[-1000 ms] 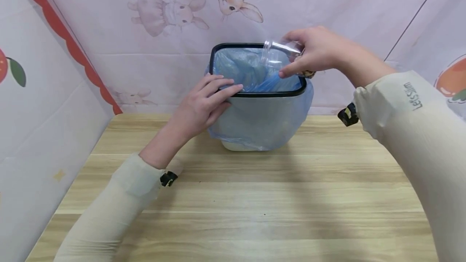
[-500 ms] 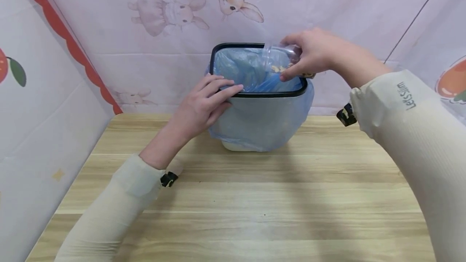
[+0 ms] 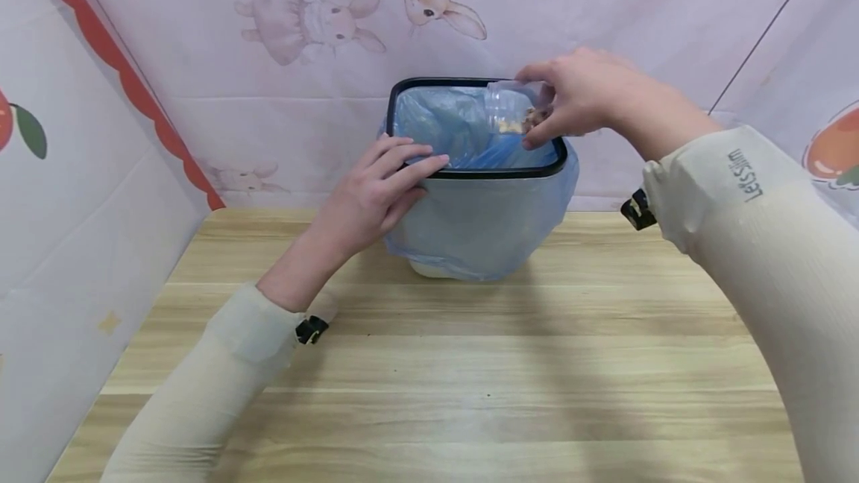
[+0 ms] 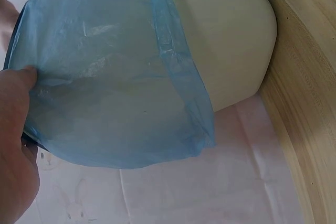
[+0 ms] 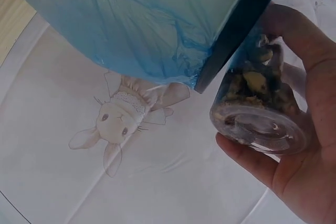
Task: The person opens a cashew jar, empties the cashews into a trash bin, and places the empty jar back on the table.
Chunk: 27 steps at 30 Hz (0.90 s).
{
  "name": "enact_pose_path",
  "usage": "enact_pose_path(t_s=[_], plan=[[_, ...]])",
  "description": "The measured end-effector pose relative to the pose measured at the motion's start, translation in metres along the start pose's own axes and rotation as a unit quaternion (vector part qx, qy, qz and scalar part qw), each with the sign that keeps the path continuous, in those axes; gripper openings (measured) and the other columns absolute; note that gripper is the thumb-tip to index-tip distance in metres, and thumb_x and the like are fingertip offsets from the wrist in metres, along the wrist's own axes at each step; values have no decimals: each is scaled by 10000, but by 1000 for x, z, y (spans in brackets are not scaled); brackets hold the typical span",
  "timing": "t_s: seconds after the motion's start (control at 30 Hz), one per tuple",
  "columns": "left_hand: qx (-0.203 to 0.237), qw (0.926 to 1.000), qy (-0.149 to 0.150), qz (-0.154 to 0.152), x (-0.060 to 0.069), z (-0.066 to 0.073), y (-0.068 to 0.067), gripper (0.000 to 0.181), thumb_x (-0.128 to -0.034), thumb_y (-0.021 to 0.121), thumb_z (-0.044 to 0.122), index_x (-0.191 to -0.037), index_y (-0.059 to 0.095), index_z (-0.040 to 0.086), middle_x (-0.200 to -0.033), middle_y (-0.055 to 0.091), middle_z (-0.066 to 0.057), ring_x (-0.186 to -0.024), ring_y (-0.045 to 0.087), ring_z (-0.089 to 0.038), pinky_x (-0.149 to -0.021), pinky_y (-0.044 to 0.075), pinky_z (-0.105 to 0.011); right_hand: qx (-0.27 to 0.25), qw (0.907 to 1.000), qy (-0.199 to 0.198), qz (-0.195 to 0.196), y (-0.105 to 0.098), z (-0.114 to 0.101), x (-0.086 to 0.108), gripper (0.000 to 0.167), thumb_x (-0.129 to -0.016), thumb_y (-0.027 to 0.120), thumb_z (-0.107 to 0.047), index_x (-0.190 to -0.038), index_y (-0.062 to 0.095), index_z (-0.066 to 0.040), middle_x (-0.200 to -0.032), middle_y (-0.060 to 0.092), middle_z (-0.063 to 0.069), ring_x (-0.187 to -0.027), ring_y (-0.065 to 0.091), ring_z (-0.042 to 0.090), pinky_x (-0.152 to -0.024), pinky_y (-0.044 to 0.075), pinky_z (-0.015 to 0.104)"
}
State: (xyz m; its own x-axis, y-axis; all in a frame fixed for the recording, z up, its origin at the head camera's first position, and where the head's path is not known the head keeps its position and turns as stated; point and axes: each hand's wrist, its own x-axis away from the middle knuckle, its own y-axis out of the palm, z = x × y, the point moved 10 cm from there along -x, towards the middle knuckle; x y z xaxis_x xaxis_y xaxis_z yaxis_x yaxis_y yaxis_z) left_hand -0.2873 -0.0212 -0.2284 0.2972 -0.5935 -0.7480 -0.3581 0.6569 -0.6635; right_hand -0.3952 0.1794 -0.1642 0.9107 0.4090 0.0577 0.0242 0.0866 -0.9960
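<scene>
A trash can [image 3: 479,226] with a black rim and a blue bag [image 4: 100,93] folded over its outside stands on the table. My left hand [image 3: 365,196] grips the near left part of the rim, fingers over the top and thumb against the bagged outer wall. In my right hand [image 3: 584,92] is a clear plastic jar [image 5: 257,100], held on its side with its mouth over the bin's opening. Brown and yellowish chunks [image 5: 255,83] lie inside the jar, some near its mouth in the head view. The bottom of the bin is hidden.
The wood-grain table [image 3: 483,379] spreads out in front of the bin. Right behind the bin rises a pale wall covering [image 3: 302,140] with rabbit drawings. Another printed covering [image 3: 74,244] closes off the left side.
The jar has tipped slightly lower toward the bin, and yellowish pieces inside have slid toward its mouth. My left hand has stayed on the rim.
</scene>
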Motion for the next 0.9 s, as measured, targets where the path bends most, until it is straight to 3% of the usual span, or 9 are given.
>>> enact_pose_path(t_s=[0.23,0.4,0.9], plan=[[-11,10000,-49,-45,1,-1,0,473,-961,662,104,-1413,578,211,-1320,609,-88,-1268,498,-289,-1147,312,-564,289,9995,65,-55,-1,1,-1,1040,-739,728,-710,-1561,336,-207,-1323,602,172,-1110,570,362,-724,487,474],[21,10000,-31,-12,0,-1,0,461,-964,659,108,-1408,584,205,-1320,610,-85,-1270,499,-284,-1150,310,-558,410,9991,30,-50,-3,0,-2,1017,-746,742,-680,-1556,345,-212,-1319,605,171,-1094,586,368,-684,490,456],[85,10000,-9,-8,0,-1,2,460,-961,661,99,-1404,588,201,-1316,609,-96,-1264,495,-291,-1157,308,-520,727,9973,107,57,-6,-4,-4,944,-755,785,-593,-1526,390,-220,-1263,594,208,-1085,523,386,-805,473,569]])
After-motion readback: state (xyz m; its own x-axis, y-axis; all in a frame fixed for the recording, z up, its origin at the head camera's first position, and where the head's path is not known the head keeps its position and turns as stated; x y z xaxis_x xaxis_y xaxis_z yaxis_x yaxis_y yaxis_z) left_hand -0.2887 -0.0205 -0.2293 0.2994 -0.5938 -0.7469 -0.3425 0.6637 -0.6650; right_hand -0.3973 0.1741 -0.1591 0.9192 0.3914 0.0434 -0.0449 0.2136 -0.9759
